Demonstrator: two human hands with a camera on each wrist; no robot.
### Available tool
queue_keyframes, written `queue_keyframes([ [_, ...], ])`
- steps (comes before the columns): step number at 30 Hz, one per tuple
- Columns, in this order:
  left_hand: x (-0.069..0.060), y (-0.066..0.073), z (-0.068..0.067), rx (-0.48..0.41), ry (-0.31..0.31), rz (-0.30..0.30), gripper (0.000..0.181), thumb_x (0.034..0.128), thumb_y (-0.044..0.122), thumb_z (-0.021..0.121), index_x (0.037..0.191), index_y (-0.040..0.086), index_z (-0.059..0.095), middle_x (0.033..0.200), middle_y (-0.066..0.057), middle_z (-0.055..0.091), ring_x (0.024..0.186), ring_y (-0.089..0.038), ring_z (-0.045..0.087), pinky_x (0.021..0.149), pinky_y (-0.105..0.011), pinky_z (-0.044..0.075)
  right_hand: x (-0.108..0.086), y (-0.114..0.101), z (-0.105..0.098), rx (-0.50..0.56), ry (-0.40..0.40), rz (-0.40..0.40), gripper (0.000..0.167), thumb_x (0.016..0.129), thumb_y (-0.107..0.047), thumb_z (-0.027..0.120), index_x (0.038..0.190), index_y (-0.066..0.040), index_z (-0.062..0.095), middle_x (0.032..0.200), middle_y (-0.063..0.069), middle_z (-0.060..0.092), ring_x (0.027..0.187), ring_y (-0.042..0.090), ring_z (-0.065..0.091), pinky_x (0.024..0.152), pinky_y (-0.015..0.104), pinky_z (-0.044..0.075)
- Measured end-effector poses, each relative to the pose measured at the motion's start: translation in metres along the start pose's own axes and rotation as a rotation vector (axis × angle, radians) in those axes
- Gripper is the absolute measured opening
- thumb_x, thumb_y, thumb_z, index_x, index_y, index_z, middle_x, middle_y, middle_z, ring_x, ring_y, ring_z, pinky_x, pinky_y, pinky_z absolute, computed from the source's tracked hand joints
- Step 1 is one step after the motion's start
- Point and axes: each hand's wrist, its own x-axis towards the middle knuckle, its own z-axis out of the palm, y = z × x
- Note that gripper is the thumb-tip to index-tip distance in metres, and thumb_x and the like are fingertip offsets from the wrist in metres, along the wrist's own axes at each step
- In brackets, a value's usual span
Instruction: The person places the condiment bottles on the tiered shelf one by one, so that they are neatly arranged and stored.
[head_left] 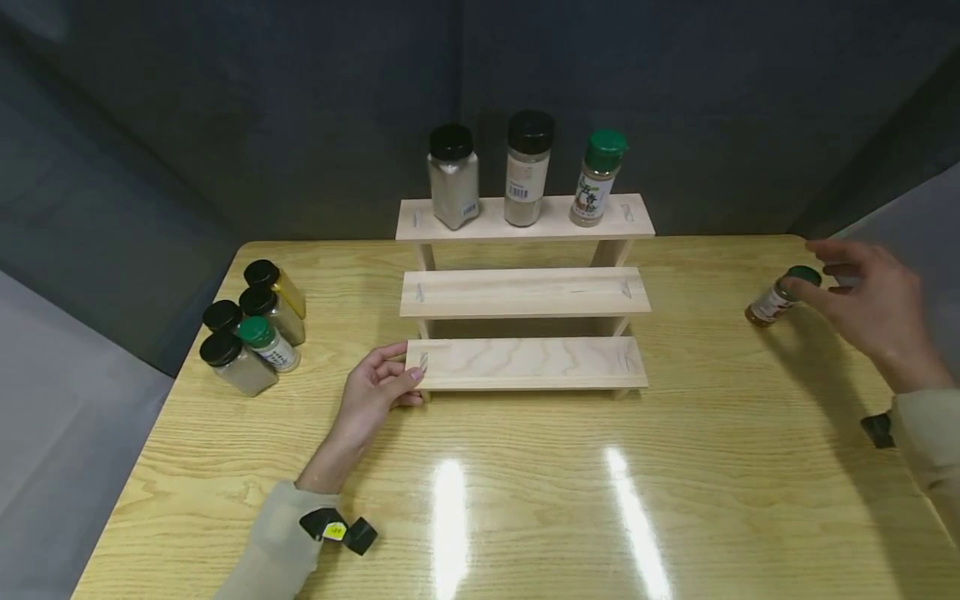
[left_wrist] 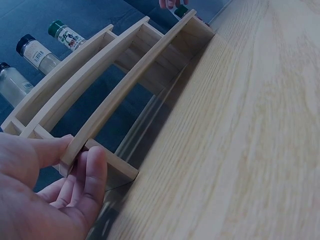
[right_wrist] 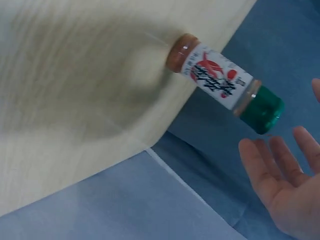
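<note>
A three-step wooden shelf rack (head_left: 525, 363) stands at the back middle of the table. My left hand (head_left: 375, 387) pinches the left end of its lowest board, thumb on top and fingers beneath; the left wrist view shows this grip of the hand (left_wrist: 60, 180) close up. Over at the right, a small spice jar (right_wrist: 215, 75) with a green cap and reddish-brown contents stands on the table. Close by its cap is my right hand (head_left: 873, 304), with thumb and fingers spread. In the right wrist view a small gap separates those fingers (right_wrist: 257, 165) from the cap.
On the top board stand two black-capped jars (head_left: 454, 179) (head_left: 527, 175) and a green-capped jar (head_left: 596, 183). Several more jars (head_left: 251, 371) cluster at the table's left edge. Dark cloth (head_left: 337, 125) hangs behind the table (head_left: 525, 483).
</note>
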Motion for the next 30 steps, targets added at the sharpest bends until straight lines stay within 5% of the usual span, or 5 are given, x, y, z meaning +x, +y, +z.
queue_keyframes([
  [3, -0.001, 0.001, 0.000, -0.003, 0.000, -0.001, 0.052, 0.1062, -0.008, 0.065, 0.155, -0.009, 0.046, 0.098, -0.009, 0.067, 0.076, -0.015, 0.072, 0.074, -0.026, 0.066, -0.001, 0.004, 0.003, 0.004, -0.008, 0.000, 0.067, 0.108, -0.037, 0.070, 0.159, 0.002, 0.051, 0.155, 0.033, 0.048, 0.123, 0.045, 0.056, 0.069, 0.015, 0.032],
  [7, -0.001, 0.001, 0.001, 0.002, -0.002, -0.001, 0.052, 0.1063, -0.008, 0.065, 0.155, -0.009, 0.046, 0.098, -0.009, 0.067, 0.077, -0.015, 0.072, 0.075, -0.027, 0.066, -0.004, 0.011, 0.007, 0.012, -0.007, -0.013, 0.064, 0.107, -0.037, 0.072, 0.155, 0.003, 0.055, 0.149, 0.032, 0.049, 0.103, -0.008, 0.046, 0.072, 0.017, 0.034],
  [10, -0.001, 0.001, 0.000, 0.004, -0.003, 0.000, 0.052, 0.1065, -0.008, 0.065, 0.155, -0.009, 0.046, 0.098, -0.009, 0.067, 0.077, -0.016, 0.073, 0.075, -0.027, 0.066, -0.005, 0.015, 0.010, 0.014, 0.010, -0.030, 0.062, 0.106, -0.034, 0.075, 0.153, 0.003, 0.058, 0.144, 0.030, 0.050, 0.093, -0.024, 0.029, 0.074, 0.019, 0.035],
  [17, -0.001, 0.001, 0.000, 0.018, 0.002, -0.001, 0.052, 0.1067, -0.007, 0.065, 0.156, -0.008, 0.047, 0.098, -0.009, 0.067, 0.076, -0.015, 0.071, 0.075, -0.027, 0.066, -0.004, 0.021, 0.013, 0.008, 0.032, -0.014, 0.066, 0.106, -0.034, 0.075, 0.157, 0.002, 0.054, 0.150, 0.032, 0.052, 0.101, -0.008, 0.042, 0.070, 0.012, 0.034],
  [30, -0.001, 0.000, 0.001, 0.018, 0.008, -0.001, 0.054, 0.1063, -0.007, 0.066, 0.156, -0.007, 0.047, 0.099, -0.009, 0.067, 0.078, -0.016, 0.071, 0.075, -0.027, 0.066, -0.003, 0.026, 0.023, 0.067, 0.081, 0.015, 0.063, 0.105, -0.028, 0.075, 0.156, 0.003, 0.054, 0.145, 0.028, 0.060, 0.088, -0.024, 0.035, 0.062, -0.001, 0.035],
])
